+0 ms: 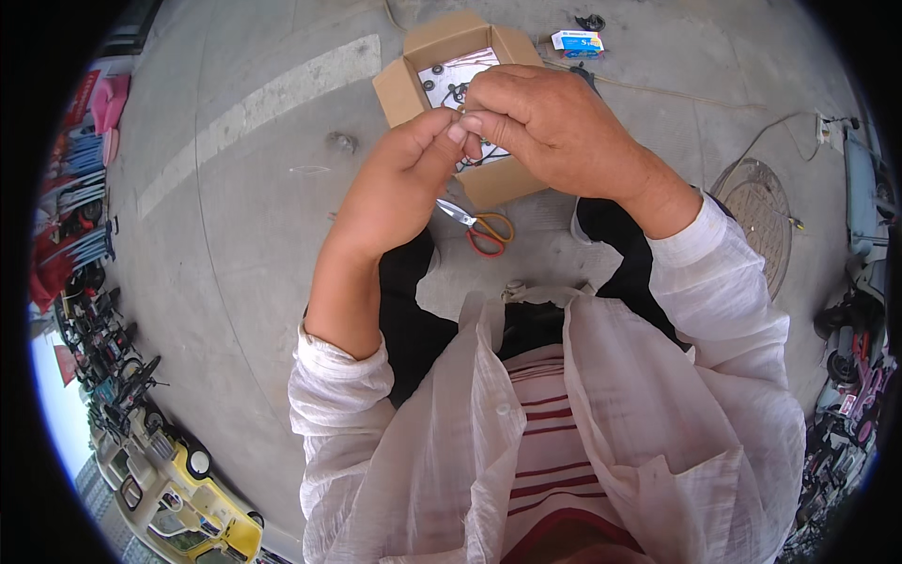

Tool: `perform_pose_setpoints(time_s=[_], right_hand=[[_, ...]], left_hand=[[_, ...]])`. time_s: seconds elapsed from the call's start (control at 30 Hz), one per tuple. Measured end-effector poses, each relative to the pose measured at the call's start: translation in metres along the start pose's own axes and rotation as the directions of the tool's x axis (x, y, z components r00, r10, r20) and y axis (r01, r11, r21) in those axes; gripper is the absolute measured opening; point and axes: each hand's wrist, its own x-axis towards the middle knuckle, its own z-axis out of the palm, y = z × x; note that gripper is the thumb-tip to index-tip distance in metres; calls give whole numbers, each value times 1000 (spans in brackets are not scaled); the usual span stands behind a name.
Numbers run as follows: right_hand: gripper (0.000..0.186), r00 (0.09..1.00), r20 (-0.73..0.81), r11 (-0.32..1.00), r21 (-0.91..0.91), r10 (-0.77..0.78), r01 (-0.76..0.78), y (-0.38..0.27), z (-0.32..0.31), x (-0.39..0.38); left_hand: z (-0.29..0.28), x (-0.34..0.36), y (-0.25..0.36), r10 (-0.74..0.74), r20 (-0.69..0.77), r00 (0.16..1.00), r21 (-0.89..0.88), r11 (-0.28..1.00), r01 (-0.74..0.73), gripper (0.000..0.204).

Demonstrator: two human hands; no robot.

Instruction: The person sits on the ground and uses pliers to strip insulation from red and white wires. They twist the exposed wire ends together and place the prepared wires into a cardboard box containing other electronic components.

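Both my hands meet in front of me, fingertips together, above an open cardboard box (503,183). My left hand (399,183) is closed, its thumb and forefinger pinching something too small to make out. Against it, my right hand (554,117) also pinches with thumb and bent fingers, and what lies between them is hidden. Inside the box, a white sheet (474,64) carries small black round parts (429,85) and thin dark wires, partly covered by my hands. Scissors (477,226) with one red and one orange handle lie on the ground just below the box.
A small blue and white carton (578,43) sits beyond the box, with a black item (590,22) behind it. A cord (676,92) runs right, toward a round manhole cover (756,211). Parked bikes (108,348) and a yellow toy vehicle (188,498) stand left; more vehicles (846,362) stand right.
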Motion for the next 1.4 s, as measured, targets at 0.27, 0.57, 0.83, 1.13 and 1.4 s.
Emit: perform_pose_setpoints(time_s=[0.27, 0.57, 0.83, 1.13, 1.4], right_hand=[[29, 737, 333, 527, 534, 588, -662, -5, 8, 3], [28, 997, -65, 987, 163, 28, -17, -3, 6, 6], [27, 884, -20, 851, 280, 467, -444, -6, 8, 6], [28, 855, 334, 431, 754, 396, -495, 0, 1, 9], [22, 851, 307, 374, 797, 427, -475, 1, 6, 9]], left_hand=[[12, 9, -15, 514, -101, 852, 607, 710, -356, 24], [-11, -1, 9, -168, 158, 973, -367, 905, 216, 27], [5, 7, -2, -87, -13, 996, -137, 987, 84, 27], [-5, 5, -3, -139, 199, 970, -602, 764, 233, 29], [-2, 6, -2, -105, 230, 967, -645, 728, 232, 33]])
